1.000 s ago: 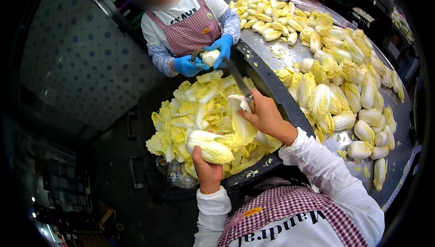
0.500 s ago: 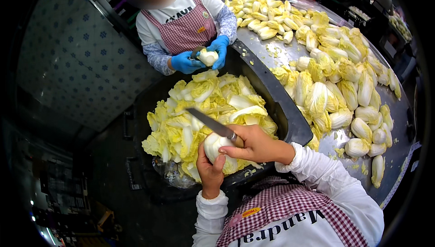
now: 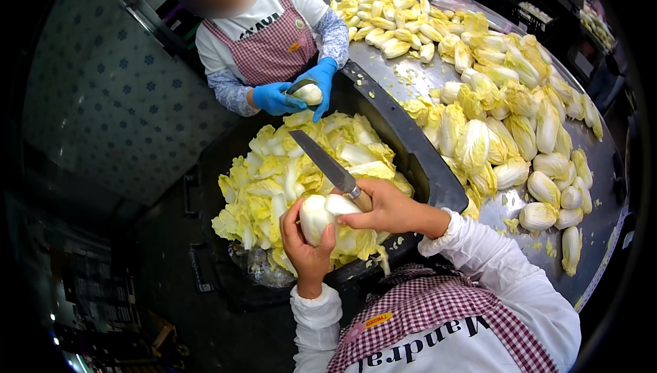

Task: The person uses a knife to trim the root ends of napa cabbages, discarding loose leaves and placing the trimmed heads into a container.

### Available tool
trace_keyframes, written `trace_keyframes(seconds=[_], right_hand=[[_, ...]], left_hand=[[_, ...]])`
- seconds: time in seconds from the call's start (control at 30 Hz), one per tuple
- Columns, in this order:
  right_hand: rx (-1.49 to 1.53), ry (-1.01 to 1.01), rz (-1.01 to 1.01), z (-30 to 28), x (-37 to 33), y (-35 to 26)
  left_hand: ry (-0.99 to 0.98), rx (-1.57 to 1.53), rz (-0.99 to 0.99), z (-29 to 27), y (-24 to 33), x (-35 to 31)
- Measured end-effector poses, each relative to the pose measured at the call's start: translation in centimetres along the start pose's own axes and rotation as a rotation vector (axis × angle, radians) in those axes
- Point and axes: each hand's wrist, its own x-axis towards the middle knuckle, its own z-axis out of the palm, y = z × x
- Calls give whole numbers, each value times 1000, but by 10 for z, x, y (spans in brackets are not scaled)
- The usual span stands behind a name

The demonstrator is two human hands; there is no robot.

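Stripping an outer leaf from the cabbage looks like the step in hand. The cabbage is held over the near part of the black bin, its smooth white base turned up. The left hand cups it from the left and near sides, fingers curled round the far left and thumb on the near face. The right hand is closed round the handle of the knife and also seems to pinch the leaf at the cabbage's right side; how far the leaf has come loose I cannot tell. The blade points to the far left, above the loose leaves and clear of the left hand.

The next move, I judge, calls for a firm left grip while the right hand draws the leaf away and lets it drop in the bin, with the blade turned away from the left fingers.

To the right, the worktop carries many more heads, some with yellow leaves about them. At the far side of the bin, a co-worker in blue gloves holds another cabbage and a blade.
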Motion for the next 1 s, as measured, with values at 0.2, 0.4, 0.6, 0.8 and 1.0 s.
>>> trace_keyframes(seconds=[0.2,0.4,0.6,0.8,1.0], right_hand=[[-544,110,-142,-23,13,-12],[-240,-60,104,6,6,-29],[-123,-117,140,9,-1,-24],[-165,12,-129,12,-7,-15],[-243,-16,19,-1,-5,-24]], left_hand=[[208,-620,-355,-17,-1,2],[175,-695,-439,4,-1,-4],[96,-697,-331,16,7,-14],[15,-710,-387,10,5,-15],[9,-413,-433,4,18,-12]])
